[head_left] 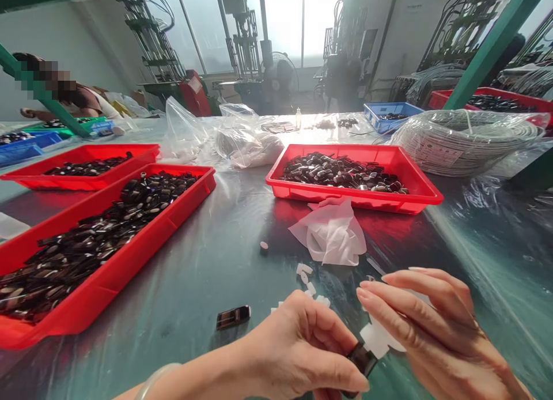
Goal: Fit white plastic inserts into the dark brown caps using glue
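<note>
My left hand [309, 345] is closed, with thumb and fingers pinching a small black plastic casing [362, 358]. At the casing's upper end is a small white piece [375, 340], partly behind my right hand. My right hand [436, 325] is beside it with its fingers stretched out; its thumb is hidden, and I cannot tell whether it touches the white piece. Left of my left hand a single dark casing [233, 317] lies on the table. Several small white pieces [305, 274] lie just beyond my left hand, and one white oval piece [264, 246] sits apart.
A crumpled white cloth [332, 236] lies before a red tray [354, 202] of dark parts. Two more red trays [142, 247] of dark parts stand at left. Clear plastic bags [242, 140] and a wrapped cable coil [462, 143] are farther back. A person [82, 100] sits at far left.
</note>
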